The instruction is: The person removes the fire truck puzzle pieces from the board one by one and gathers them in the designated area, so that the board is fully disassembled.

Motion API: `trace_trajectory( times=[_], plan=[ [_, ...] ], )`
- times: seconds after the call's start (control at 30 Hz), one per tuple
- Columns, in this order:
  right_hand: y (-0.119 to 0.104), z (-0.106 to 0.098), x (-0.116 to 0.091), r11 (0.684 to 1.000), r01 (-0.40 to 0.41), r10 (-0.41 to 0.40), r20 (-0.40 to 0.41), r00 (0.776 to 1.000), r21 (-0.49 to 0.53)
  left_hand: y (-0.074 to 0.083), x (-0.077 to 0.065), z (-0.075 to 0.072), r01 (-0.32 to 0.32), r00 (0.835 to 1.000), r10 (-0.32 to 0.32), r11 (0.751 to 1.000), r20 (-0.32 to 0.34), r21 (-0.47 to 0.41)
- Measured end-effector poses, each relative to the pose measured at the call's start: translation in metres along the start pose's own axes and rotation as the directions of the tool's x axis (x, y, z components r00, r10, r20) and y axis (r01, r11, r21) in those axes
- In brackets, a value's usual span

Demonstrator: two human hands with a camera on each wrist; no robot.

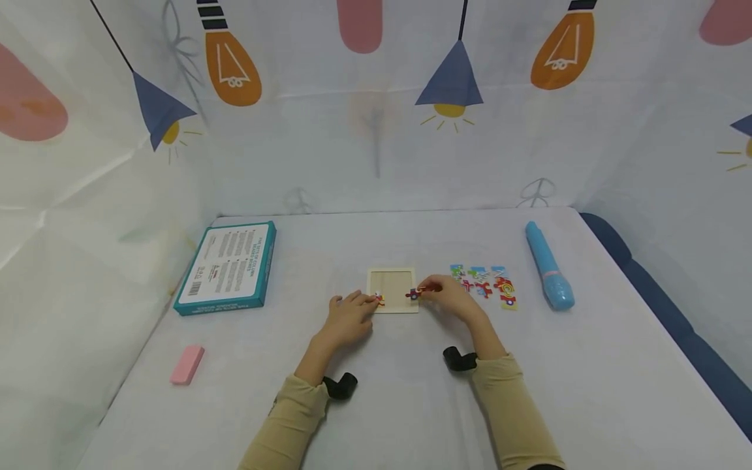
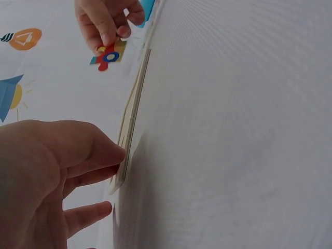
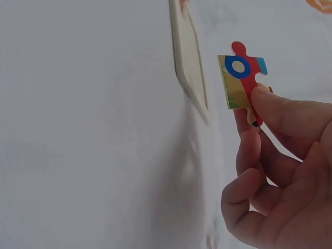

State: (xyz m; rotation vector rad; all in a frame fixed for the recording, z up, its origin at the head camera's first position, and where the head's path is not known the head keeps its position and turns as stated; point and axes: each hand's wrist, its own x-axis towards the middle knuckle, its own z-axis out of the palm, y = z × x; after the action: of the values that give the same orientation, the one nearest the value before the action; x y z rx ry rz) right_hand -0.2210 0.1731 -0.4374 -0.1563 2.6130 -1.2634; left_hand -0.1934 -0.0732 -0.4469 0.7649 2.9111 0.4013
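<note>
A shallow wooden puzzle tray [image 1: 392, 281] lies on the table in front of me. One small colourful jigsaw piece [image 1: 380, 300] sits in its near left corner, where my left hand [image 1: 348, 318] rests its fingertips. In the left wrist view that hand's fingers [image 2: 106, 150] touch the tray's edge; the piece is hidden there. My right hand [image 1: 449, 297] pinches another jigsaw piece [image 3: 244, 78] between thumb and fingers, just above the tray's right side. This one is red and tan with a blue ring.
Several loose jigsaw pieces [image 1: 504, 287] lie right of the right hand. Farther right is a blue microphone [image 1: 549, 264]. A teal-edged box [image 1: 226, 264] stands back left, with a pink eraser-like block [image 1: 187, 364] nearer me. A patterned white curtain [image 1: 376, 130] hangs behind the table.
</note>
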Motion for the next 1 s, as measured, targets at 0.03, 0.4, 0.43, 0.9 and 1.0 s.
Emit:
trace_trajectory(
  times=[0.03,0.4,0.43,0.9,1.0],
  plan=[
    [0.003,-0.006,-0.002,1.0,-0.01,0.01,-0.013,1.0,0.004,0.0,0.0,0.0,-0.002,1.0,0.002,1.0,0.002,-0.005],
    [0.044,-0.055,-0.03,0.993,-0.1,0.094,-0.081,0.992,-0.063,-0.004,0.002,0.005,-0.012,1.0,0.012,0.999,-0.01,-0.039],
    [0.047,-0.059,-0.033,0.991,-0.105,0.098,-0.088,0.991,-0.08,-0.005,0.002,0.006,-0.012,1.0,0.012,0.999,-0.009,-0.042],
    [0.07,-0.08,-0.05,0.964,-0.228,0.206,-0.161,0.965,-0.135,-0.005,0.002,0.007,-0.008,1.0,0.008,0.999,-0.001,-0.052],
    [0.071,-0.079,-0.048,0.963,-0.22,0.195,-0.159,0.968,-0.156,-0.005,0.002,0.007,-0.006,1.0,0.007,0.998,0.002,-0.059]
  ],
)
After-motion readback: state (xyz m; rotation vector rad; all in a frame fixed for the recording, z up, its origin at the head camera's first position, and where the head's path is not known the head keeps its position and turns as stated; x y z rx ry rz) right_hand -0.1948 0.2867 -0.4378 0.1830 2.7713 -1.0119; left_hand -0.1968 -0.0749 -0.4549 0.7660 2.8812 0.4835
